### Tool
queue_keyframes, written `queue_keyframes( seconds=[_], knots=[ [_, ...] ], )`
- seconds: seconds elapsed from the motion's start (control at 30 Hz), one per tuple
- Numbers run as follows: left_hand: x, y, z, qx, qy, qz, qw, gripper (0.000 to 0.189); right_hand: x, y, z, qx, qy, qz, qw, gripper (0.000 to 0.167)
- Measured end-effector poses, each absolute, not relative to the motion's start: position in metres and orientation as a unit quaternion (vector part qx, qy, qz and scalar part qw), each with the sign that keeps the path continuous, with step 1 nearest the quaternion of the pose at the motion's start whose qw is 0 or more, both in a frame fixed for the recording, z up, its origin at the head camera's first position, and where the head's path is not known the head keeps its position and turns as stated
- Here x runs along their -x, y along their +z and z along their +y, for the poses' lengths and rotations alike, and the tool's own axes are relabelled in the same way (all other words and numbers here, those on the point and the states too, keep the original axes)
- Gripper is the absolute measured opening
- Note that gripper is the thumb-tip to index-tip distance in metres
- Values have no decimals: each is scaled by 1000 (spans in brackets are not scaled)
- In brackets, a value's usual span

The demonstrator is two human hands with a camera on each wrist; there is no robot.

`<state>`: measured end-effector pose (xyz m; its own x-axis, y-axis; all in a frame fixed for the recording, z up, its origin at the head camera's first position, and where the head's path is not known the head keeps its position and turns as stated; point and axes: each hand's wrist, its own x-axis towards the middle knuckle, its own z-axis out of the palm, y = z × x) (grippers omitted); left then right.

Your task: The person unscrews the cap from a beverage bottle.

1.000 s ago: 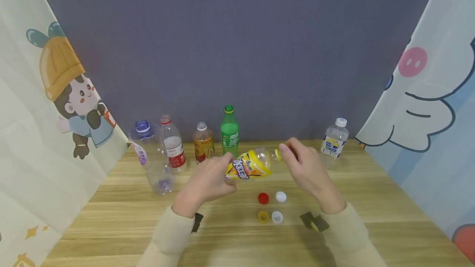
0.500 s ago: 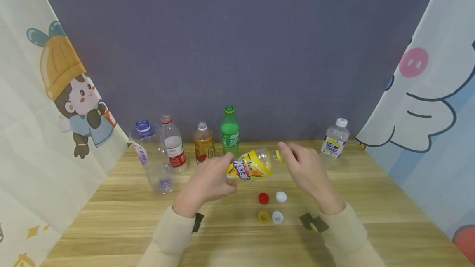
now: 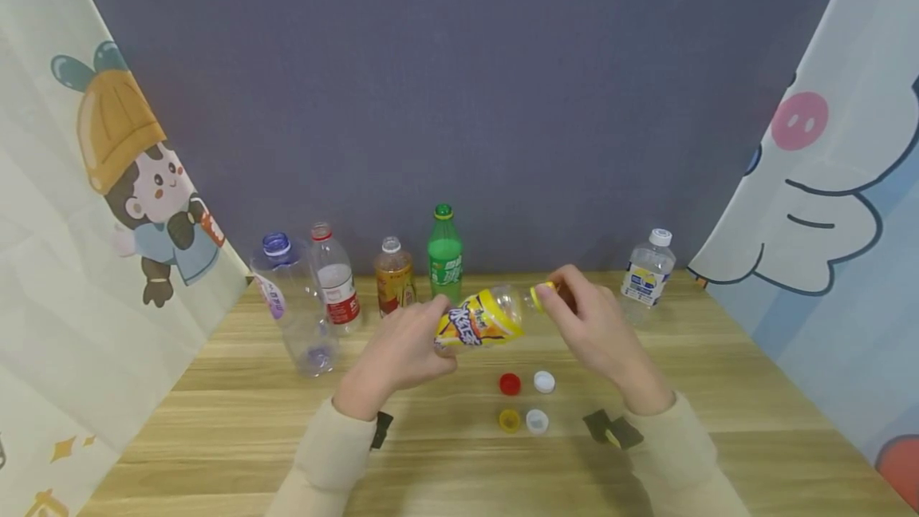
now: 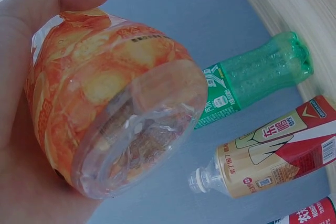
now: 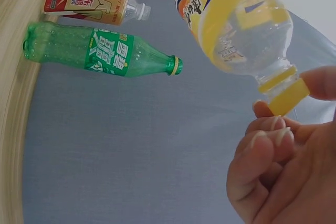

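My left hand grips a clear plastic bottle with a yellow-and-orange label, fingers wrapped round its lower body. The bottle is tilted well over above the table, neck to the right. Its ridged base faces the left wrist camera, and the inside looks empty. My right hand pinches the yellow cap between thumb and fingertips at the bottle's mouth. A strip of clear neck shows between that cap and the yellow ring below it. The other right fingers are curled in.
Capless bottles stand at the back: a large clear one, a red-labelled one, an amber-labelled one and a green one. A white-capped bottle stands right. Several loose caps, including a red one, lie on the wooden table.
My right fingers have shifted on the cap, and it shows more fully, slightly farther right along the neck. The left hand and bottle have barely moved.
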<state>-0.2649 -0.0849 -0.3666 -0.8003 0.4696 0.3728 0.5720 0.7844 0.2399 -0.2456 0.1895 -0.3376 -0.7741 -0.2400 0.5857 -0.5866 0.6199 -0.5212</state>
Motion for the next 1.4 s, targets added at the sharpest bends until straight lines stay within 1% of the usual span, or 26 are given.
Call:
queue_keyframes(
  seconds=[0.17, 0.33, 0.57, 0.73, 0.83, 0.97, 1.17, 1.4],
  knots=[
    [267, -368, -85, 276, -177, -934, 146, 51, 246, -337, 192, -238, 368, -866, 241, 14],
    [270, -369, -86, 269, -188, -934, 141, 54, 242, -332, 194, -234, 379, -857, 260, 13],
    [276, -372, -89, 257, -209, -934, 131, 53, 239, -328, 195, -214, 369, -864, 267, 18],
    [279, -375, -96, 239, -227, -932, 152, 51, 240, -329, 196, -217, 352, -869, 271, 18],
    [280, -380, -102, 226, -249, -929, 155, 55, 240, -329, 196, -219, 349, -870, 269, 17],
    [281, -388, -109, 204, -280, -927, 140, 57, 240, -332, 195, -226, 342, -878, 248, 15],
    [285, -401, -116, 191, -268, -935, 131, 52, 241, -339, 198, -241, 303, -897, 215, 16],
    [288, -408, -120, 181, -304, -925, 138, 56, 241, -345, 202, -261, 295, -907, 146, 19]
  ],
)
